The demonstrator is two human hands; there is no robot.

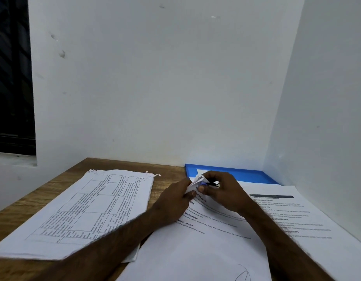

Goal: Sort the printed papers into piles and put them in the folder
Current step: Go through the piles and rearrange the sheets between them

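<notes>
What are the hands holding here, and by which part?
The left hand and right hand both pinch the crumpled top corner of the middle white printed sheet. The right hand also holds a small dark object, unidentifiable.

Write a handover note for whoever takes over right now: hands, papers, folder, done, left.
Left hand pinches the far corner of the middle sheets. Right hand grips a small dark object at that corner; I cannot tell what it is.
Table-printed pile lies left on the wooden table. Right-side sheets overlap the blue folder at the far right corner.
Done: three groups laid apart.
Left: finish that corner, square the piles, file them. Whether the folder holds any yet is unclear.
</notes>
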